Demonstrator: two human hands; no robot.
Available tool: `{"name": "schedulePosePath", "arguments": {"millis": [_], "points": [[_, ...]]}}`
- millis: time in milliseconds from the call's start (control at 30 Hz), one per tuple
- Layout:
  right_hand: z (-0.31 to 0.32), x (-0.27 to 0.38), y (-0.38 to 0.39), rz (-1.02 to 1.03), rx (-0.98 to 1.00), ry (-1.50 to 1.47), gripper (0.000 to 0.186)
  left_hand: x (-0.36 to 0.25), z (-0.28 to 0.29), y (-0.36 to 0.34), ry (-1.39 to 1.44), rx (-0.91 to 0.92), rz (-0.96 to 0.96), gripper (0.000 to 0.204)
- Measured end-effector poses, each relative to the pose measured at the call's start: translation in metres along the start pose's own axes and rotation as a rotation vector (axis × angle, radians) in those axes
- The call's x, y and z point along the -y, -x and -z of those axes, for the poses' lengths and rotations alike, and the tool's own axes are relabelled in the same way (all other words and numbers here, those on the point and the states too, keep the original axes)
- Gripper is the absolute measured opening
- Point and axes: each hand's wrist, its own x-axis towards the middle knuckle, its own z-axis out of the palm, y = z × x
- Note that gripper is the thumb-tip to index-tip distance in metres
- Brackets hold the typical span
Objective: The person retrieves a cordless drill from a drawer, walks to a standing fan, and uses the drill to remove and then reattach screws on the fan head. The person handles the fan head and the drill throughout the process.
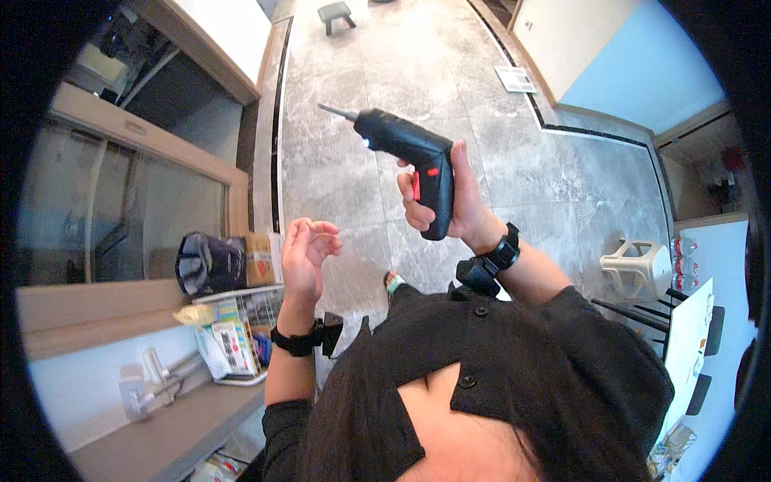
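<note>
My right hand [450, 193] is wrapped around the grip of a black cordless screwdriver [405, 138], with a finger by its red trigger. Its long thin bit points to the upper left, and a small white light glows under the nose. Further left and a little lower, my left hand [307, 253] is raised with curled fingers, the tips drawn together. Whatever may be between those fingertips is too small to make out. The two hands are apart, and the bit touches nothing.
Grey tiles [353, 185] cover the floor. At left, a dark bag [210, 265] and a white wire basket [233, 345] stand on a ledge by a sliding window. A beige plastic stool [638, 269] and a white table [683, 361] are at right; a dark stool [336, 14] is far ahead.
</note>
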Motion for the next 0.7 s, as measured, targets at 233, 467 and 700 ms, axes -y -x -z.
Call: {"name": "schedulePosePath", "arguments": {"millis": [233, 467, 700], "points": [[0.020, 0.014, -0.048, 0.181, -0.079, 0.165, 0.076, -0.025, 0.036, -0.072, 0.010, 0.045, -0.039, 0.016], [0.054, 0.043, -0.073, 0.244, -0.178, 0.201, 0.081, -0.025, 0.023, -0.150, -0.005, 0.121, 0.017, 0.017], [0.113, 0.122, -0.101, 0.326, -0.233, 0.292, 0.073, -0.026, -0.033, -0.257, -0.057, 0.180, 0.040, 0.016]]}}
